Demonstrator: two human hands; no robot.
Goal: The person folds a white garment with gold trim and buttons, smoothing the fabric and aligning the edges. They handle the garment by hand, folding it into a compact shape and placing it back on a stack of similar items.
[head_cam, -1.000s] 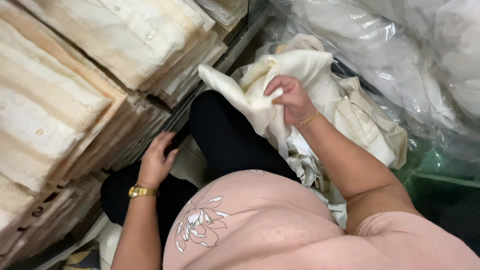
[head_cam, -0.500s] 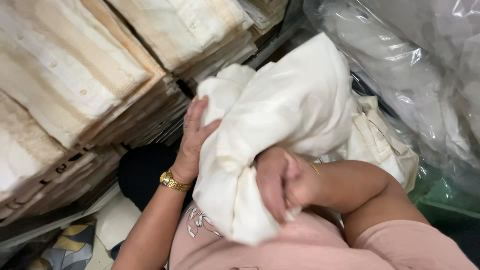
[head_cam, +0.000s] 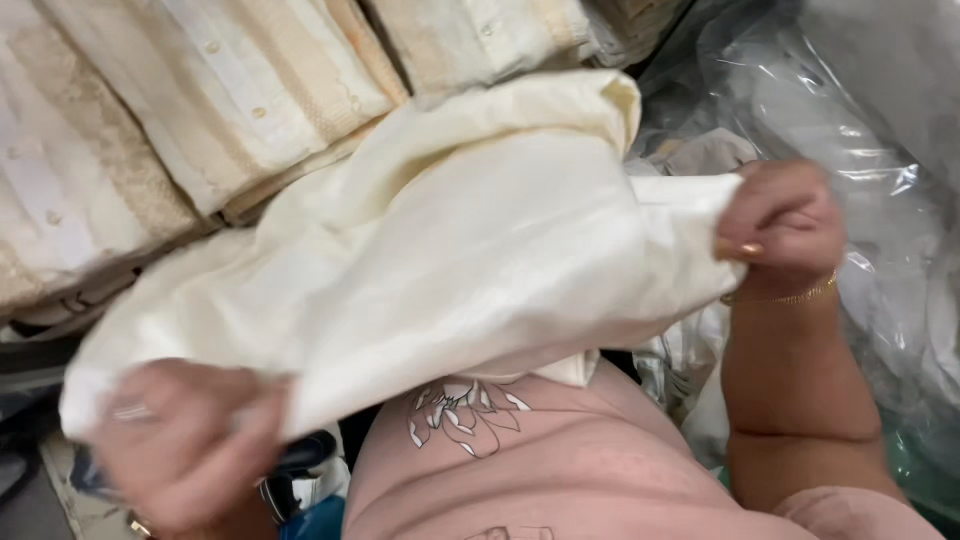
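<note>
Cream cotton cloth [head_cam: 430,250] now stretched flat, was bunched. Left hand [head_cam: 185,445] and right hand [head_cam: 780,220] each clamp an end. Folded cream garment stacks [head_cam: 200,110] crowd left, clear plastic bags [head_cam: 870,130] right.

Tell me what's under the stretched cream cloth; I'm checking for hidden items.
Under the cream cloth shows a pink top with a flower print; anything further beneath is covered.

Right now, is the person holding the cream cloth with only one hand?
No, the left hand and the right hand each grip an end of the cream cloth.
</note>
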